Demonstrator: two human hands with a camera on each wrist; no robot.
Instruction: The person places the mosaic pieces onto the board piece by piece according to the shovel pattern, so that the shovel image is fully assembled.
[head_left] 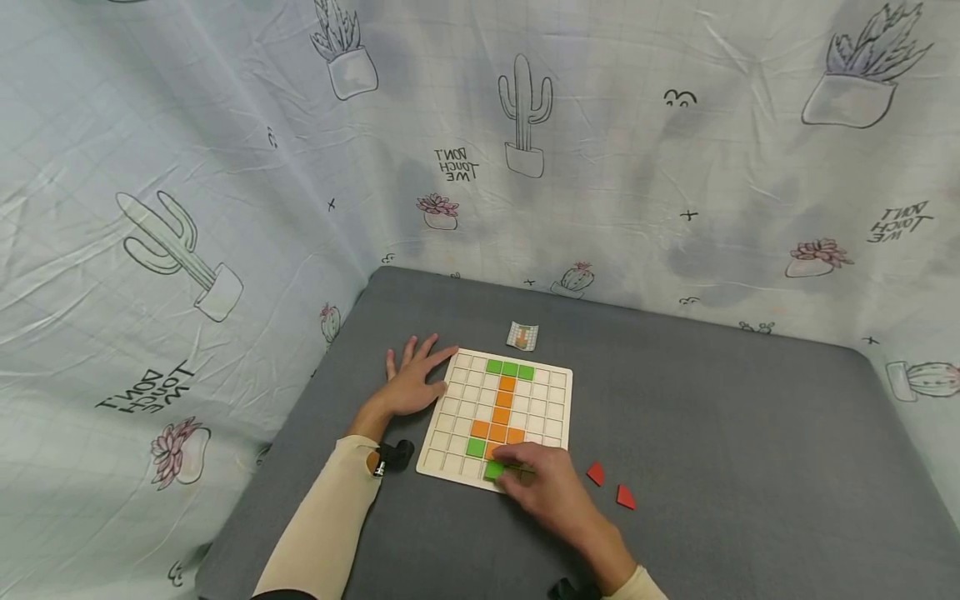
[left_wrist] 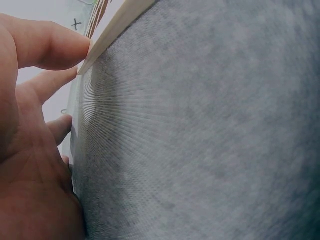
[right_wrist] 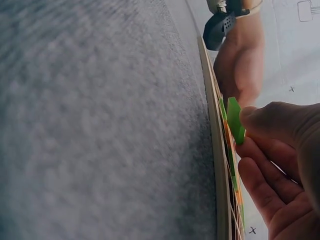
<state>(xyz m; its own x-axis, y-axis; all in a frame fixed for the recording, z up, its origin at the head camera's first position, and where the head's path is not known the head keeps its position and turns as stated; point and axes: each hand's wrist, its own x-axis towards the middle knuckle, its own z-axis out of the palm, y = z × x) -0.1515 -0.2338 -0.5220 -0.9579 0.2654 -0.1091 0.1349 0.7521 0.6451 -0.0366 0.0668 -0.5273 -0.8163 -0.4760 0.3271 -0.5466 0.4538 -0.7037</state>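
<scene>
A pale wooden grid board [head_left: 448, 446] lies on the grey table. Three green tiles [head_left: 510, 368] form a row near its far edge, and several orange tiles [head_left: 502, 415] run down the middle from there. Another green tile [head_left: 476, 447] sits in the near part. My right hand [head_left: 551, 492] pinches a green tile [right_wrist: 235, 121] between thumb and fingers, tilted over the board's near edge; this hand hides some cells. With fingers spread, my left hand [head_left: 408, 387] touches the board's left edge with thumb and index fingertip, the thumb [left_wrist: 70, 47] at the rim.
Two red quarter-round pieces [head_left: 626, 497] lie on the table right of the board. Beyond the far edge is a small printed card [head_left: 522, 337] with a coloured grid pattern. A cactus-print curtain [head_left: 600, 192] rises behind the grey table [head_left: 720, 417].
</scene>
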